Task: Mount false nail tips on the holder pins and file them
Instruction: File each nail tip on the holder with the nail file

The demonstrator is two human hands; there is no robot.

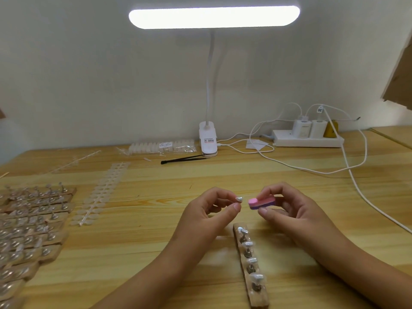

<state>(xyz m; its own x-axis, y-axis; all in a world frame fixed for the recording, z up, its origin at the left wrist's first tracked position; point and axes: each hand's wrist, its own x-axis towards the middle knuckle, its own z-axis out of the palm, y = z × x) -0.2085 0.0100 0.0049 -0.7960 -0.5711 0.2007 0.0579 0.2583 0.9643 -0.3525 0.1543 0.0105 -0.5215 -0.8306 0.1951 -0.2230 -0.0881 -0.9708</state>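
The left hand (209, 210) pinches a small, pale, glossy false nail tip (239, 199) between thumb and forefinger; the other fingers curl loosely behind. The right hand (289, 210) clamps a short pink-and-purple foam file block (262, 202) between the thumb below and the fingertips above. The block's pink end sits just beside the pinched tip; contact cannot be confirmed. Below both sets of fingertips, toward the wrists, lies a narrow wooden holder strip with metal pins (256, 295), carrying 4 mounted tips (248, 244).

Step in hand, as judged: filing the edge of the held tip.

1. Pinch the tip near its base, leaving the free edge exposed toward the file.
2. Present a flat face of the block to that edge, not a corner.
3. Use light, short strokes. The tip is probably thin and springy, and may flick out of the pinch under pressure.
4. Brace both wrists on the wooden desk (156, 241) to steady the fingertips.
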